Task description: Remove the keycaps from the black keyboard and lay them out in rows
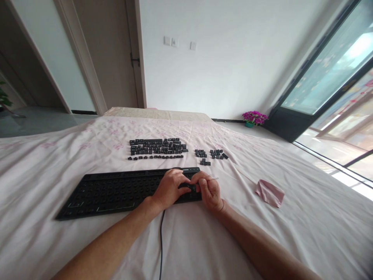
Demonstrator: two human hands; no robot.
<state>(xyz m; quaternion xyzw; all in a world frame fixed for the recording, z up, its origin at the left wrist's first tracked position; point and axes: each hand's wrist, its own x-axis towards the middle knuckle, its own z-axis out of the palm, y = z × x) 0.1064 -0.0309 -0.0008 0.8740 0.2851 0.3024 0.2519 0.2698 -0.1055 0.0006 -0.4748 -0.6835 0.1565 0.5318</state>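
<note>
A black keyboard (116, 190) lies at a slant on the bed, most of its key places showing without caps. My left hand (170, 186) rests over its right part, thumb and fingers bent together near the number pad; what they hold, if anything, is hidden. Beside it my right hand (209, 192) is closed in a pinch at the keyboard's right end, the fingertips of both hands nearly meeting. A thin pale wire-like piece (213, 177) sticks out by the right knuckles. Behind the keyboard, loose black keycaps (157, 147) lie in rows.
Smaller groups of keycaps (201, 153) lie farther right. A folded pink cloth (270, 193) is on the pale bedsheet (305, 217) to the right. A black cable (161, 245) runs toward me. Purple flowers in a pot (254, 118) stand on the floor by the glass door.
</note>
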